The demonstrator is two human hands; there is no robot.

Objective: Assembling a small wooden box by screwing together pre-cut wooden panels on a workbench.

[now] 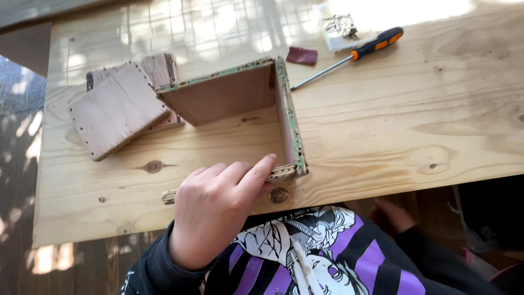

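Observation:
A part-built wooden box (256, 104) of worn plywood panels with green-stained edges stands on the pale wooden table (415, 136). My left hand (215, 207) rests on the near panel of the box, fingers curled over its top edge at the front corner. My right hand (393, 214) is below the table's front edge, blurred, beside my lap; whether it holds anything cannot be seen.
Two loose plywood squares (117, 106) lie stacked left of the box. A screwdriver with an orange and black handle (349, 55), a small dark red piece (302, 55) and a clear tray of small metal parts (341, 27) sit at the back.

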